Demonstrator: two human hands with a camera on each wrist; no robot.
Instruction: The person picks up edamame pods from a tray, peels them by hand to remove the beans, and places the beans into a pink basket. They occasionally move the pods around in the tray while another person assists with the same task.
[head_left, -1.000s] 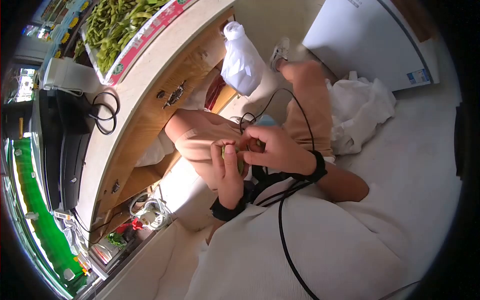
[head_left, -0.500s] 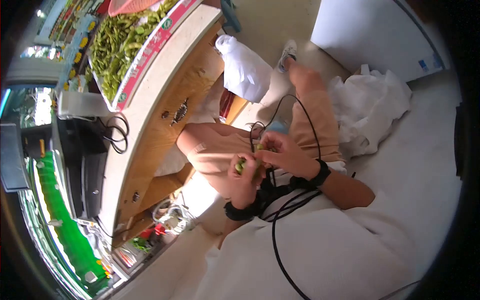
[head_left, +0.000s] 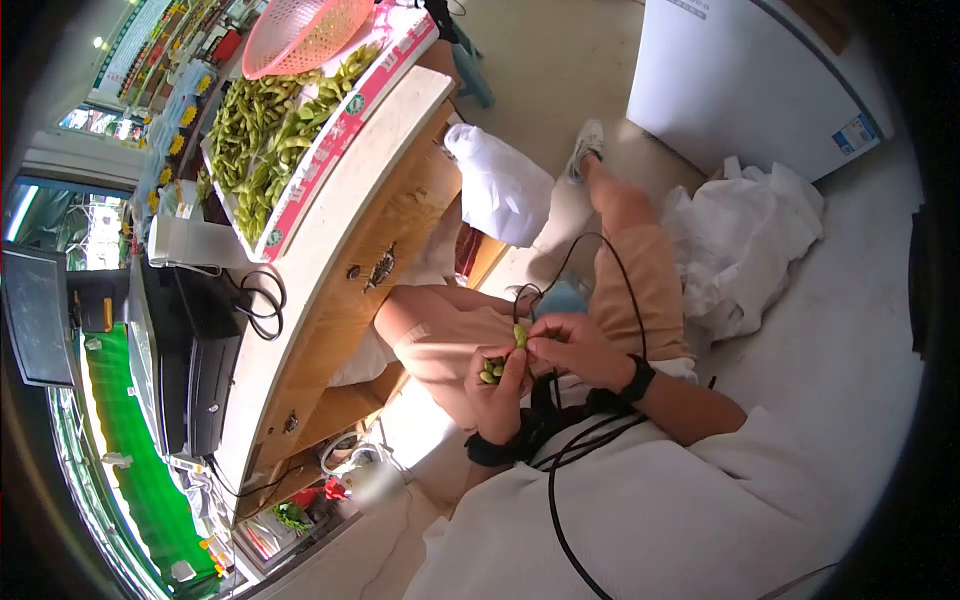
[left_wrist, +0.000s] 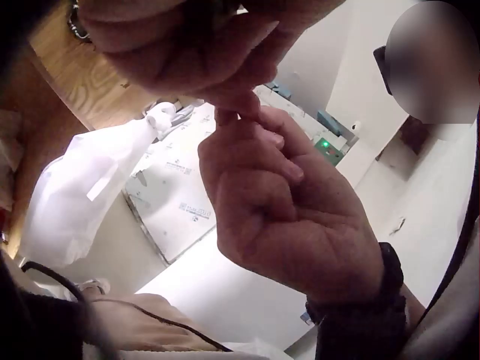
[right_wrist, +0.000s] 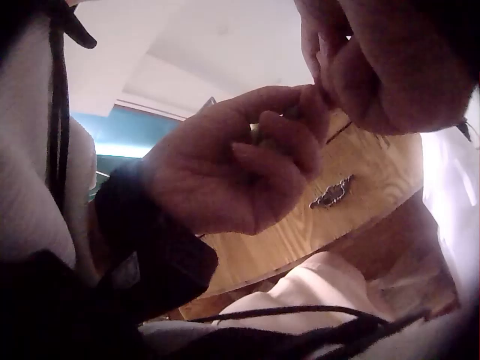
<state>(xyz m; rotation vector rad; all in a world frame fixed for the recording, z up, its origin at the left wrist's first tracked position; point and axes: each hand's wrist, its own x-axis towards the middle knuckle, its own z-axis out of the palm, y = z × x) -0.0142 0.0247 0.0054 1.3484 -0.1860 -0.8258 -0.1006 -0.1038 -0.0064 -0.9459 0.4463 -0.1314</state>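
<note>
Mid-frame over the lap, the left hand curls round loose beans so none drop; its fingertips and the right hand pinch a pod between them.

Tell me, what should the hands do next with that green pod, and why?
Probably squeeze the pod so its beans drop into the left hand, which already cups green beans; the right hand pinches the pod right beside it.
</note>
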